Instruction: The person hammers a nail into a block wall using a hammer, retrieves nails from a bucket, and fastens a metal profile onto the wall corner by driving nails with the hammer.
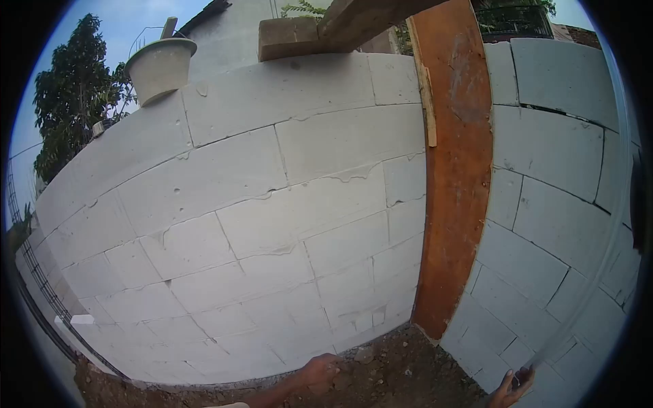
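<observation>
One clear hose (590, 291) is held, near right, in the grip of the right hand (510, 390), and is seen rising before the right block wall (554, 146); leftward, the left hand (320, 372) is spotted before the far block wall (262, 211), its grip impossible to tell.

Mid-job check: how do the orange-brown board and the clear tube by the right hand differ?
The orange-brown board looks opaque, while the clear tube is see-through. The board is broad and flat; the tube is much narrower. The board stands nearly straight, whereas the tube appears bowed, curving down to the right hand. Both are long and run through much of the picture's height.
</observation>
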Available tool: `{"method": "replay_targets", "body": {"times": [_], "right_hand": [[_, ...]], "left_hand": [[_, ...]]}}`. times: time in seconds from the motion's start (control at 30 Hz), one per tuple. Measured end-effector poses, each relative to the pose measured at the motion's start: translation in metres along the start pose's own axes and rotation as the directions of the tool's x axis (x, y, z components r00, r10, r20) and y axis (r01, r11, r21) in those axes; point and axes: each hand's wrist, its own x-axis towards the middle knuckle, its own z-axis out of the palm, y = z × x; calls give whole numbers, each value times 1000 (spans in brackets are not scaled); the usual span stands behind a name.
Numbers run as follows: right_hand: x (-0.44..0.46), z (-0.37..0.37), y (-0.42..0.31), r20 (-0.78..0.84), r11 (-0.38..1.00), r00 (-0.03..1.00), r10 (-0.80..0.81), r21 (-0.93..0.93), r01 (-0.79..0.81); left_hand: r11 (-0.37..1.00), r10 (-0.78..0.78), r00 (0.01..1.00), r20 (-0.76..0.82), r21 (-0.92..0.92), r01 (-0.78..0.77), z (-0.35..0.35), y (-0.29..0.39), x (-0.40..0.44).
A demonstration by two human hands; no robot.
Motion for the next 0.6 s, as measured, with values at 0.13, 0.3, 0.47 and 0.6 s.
{"method": "replay_targets", "body": {"times": [0.13, 0.3, 0.47, 0.6], "right_hand": [[-2, 80, -53, 214, 969, 977, 16, 237, -68], [-13, 199, -148, 337, 961, 919, -207, 245, 127], [-52, 292, -192, 610, 942, 787, -95, 310, -127], [-100, 333, -229, 659, 916, 752, -16, 311, -252]], "left_hand": [[953, 238, 687, -686, 302, -28, -239, 64, -3], [652, 749, -21, -662, 733, 194, -517, 166, -26], [421, 901, -342, -268, 732, 535, -788, 273, -50], [503, 863, -269, -428, 668, 549, -939, 324, -72]]}}
